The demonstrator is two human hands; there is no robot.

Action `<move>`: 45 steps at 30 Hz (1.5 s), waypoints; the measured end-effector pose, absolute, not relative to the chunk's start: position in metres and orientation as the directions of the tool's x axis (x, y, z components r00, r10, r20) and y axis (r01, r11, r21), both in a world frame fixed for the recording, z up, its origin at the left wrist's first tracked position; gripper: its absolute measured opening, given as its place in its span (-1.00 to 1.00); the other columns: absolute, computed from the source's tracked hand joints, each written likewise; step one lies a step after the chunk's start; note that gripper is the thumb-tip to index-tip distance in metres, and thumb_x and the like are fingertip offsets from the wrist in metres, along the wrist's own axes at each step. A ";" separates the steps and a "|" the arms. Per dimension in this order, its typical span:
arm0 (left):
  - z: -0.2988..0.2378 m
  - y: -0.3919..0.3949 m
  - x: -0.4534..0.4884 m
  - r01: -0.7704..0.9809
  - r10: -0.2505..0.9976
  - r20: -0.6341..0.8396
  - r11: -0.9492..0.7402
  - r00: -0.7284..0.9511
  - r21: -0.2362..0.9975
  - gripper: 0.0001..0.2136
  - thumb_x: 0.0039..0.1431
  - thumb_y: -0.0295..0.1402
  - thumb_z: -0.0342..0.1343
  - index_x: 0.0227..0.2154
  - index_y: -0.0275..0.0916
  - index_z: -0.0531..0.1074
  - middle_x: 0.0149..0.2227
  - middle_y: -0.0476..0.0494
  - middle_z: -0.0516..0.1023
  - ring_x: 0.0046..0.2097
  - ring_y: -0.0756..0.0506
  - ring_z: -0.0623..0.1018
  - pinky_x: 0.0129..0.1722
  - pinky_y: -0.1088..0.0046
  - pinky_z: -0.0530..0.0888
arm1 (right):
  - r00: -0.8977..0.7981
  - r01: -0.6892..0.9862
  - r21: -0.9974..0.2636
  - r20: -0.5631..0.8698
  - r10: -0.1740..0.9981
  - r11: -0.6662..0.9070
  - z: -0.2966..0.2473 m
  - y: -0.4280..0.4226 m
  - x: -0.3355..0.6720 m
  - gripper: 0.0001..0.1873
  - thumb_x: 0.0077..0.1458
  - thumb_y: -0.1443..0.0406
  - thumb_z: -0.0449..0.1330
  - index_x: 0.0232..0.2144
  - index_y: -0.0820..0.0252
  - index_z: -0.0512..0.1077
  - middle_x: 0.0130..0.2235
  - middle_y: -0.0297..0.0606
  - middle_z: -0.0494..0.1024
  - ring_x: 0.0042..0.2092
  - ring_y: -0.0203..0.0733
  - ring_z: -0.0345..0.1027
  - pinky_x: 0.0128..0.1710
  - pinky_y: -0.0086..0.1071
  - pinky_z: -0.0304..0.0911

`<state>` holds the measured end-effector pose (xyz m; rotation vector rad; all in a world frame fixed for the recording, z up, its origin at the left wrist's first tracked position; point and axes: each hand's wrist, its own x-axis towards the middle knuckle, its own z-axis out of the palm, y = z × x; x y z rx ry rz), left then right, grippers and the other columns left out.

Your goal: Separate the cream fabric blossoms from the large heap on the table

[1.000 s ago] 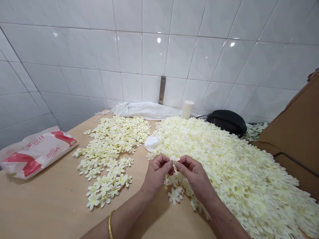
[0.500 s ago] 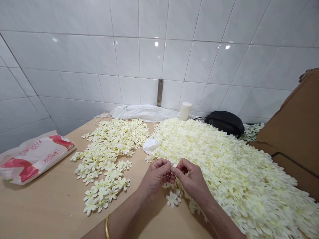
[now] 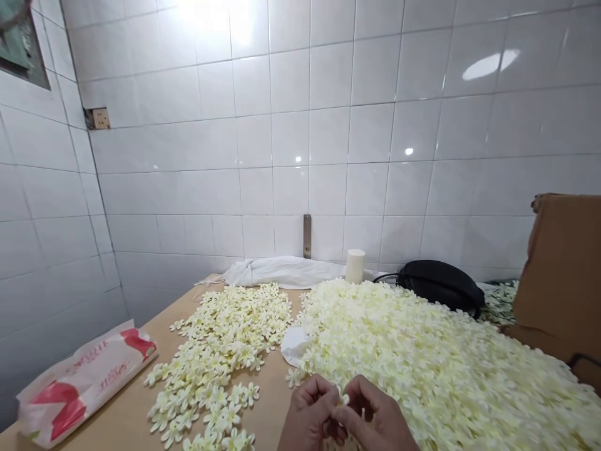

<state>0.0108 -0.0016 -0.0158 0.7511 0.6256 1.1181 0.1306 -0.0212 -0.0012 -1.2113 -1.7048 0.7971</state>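
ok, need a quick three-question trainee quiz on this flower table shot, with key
1. True or false: the left hand and the right hand pinch one small flower between their fingertips.
2. The tissue pack lies on which side of the table? A) left B) right C) far end, by the wall
3. Fill in: the big flower heap lies to the ___ of the thinner flower spread.

Key: 1 true; 2 A; 3 right.
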 end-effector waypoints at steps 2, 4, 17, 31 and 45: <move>-0.013 -0.004 0.012 -0.575 0.942 -0.069 0.257 0.328 0.777 -0.58 -0.36 -0.15 0.30 -0.65 -0.31 0.18 -0.73 0.06 0.25 -0.70 0.10 0.29 -0.67 0.61 0.16 | -0.145 0.328 -0.896 0.264 0.954 0.298 0.002 -0.024 0.130 -0.65 -0.01 0.07 0.05 -0.58 0.24 0.19 -0.60 -0.31 0.31 -0.51 -0.30 0.17 -0.48 -0.44 0.05; -0.010 -0.006 0.012 -0.585 0.942 -0.097 0.279 0.322 0.761 -0.59 -0.34 -0.14 0.29 -0.63 -0.31 0.20 -0.71 0.06 0.26 -0.68 0.08 0.31 -0.65 0.59 0.20 | -0.110 0.294 -0.913 0.263 0.959 0.284 0.006 -0.027 0.128 -0.64 0.02 0.08 0.02 -0.61 0.24 0.17 -0.60 -0.32 0.30 -0.51 -0.30 0.18 -0.48 -0.44 0.06; 0.006 -0.017 0.002 -0.296 0.948 -0.035 0.134 0.316 0.946 -0.75 -0.13 -0.25 0.18 -0.58 -0.37 0.34 -0.62 -0.02 0.35 -0.57 0.09 0.33 -0.51 0.57 0.27 | -0.029 0.242 -0.956 0.164 0.986 0.167 0.016 -0.030 0.136 -0.67 0.02 0.10 0.06 -0.57 0.26 0.26 -0.56 -0.34 0.25 -0.48 -0.33 0.10 -0.45 -0.44 0.05; 0.012 -0.023 0.008 -0.558 0.858 -0.076 0.395 0.508 0.730 -0.71 -0.07 -0.26 0.16 -0.64 -0.32 0.19 -0.72 0.09 0.18 -0.68 0.12 0.26 -0.70 0.65 0.17 | -0.110 -0.058 -0.994 0.098 0.989 0.092 0.020 -0.031 0.134 -0.57 -0.05 0.04 0.15 -0.64 0.28 0.20 -0.62 -0.38 0.21 -0.52 -0.38 0.06 -0.45 -0.45 0.04; 0.011 -0.016 0.005 -0.585 0.902 -0.121 0.366 0.414 0.724 -0.62 -0.16 -0.16 0.20 -0.66 -0.30 0.13 -0.74 0.10 0.15 -0.69 0.11 0.25 -0.71 0.64 0.15 | -0.131 0.371 -0.874 0.284 0.950 0.313 0.020 -0.033 0.134 -0.72 0.12 0.21 -0.03 -0.53 0.26 0.28 -0.51 -0.29 0.33 -0.41 -0.28 0.21 -0.38 -0.42 0.13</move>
